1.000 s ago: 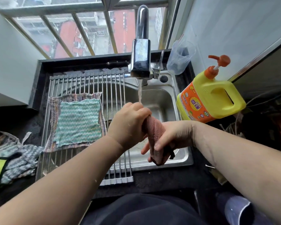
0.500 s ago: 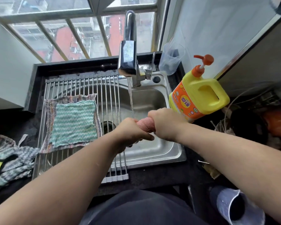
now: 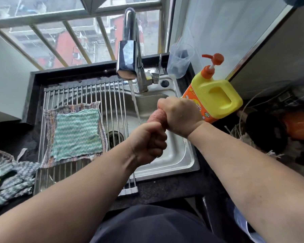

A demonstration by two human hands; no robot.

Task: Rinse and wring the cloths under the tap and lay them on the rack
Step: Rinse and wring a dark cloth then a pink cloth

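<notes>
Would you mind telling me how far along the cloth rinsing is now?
Done: a green cloth lies flat on a striped cloth on the rack. In hand: the left hand and right hand both grip a rolled pink cloth by the running tap. Left: laying it on the rack, and probably the bundled cloths on the counter.

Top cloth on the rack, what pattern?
Top cloth: teal and white zigzag stripes, clearest in the head view.

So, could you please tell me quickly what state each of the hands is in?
Left hand: closed around the near end of the twisted pink cloth.
Right hand: closed around the far end of the same cloth.
</notes>
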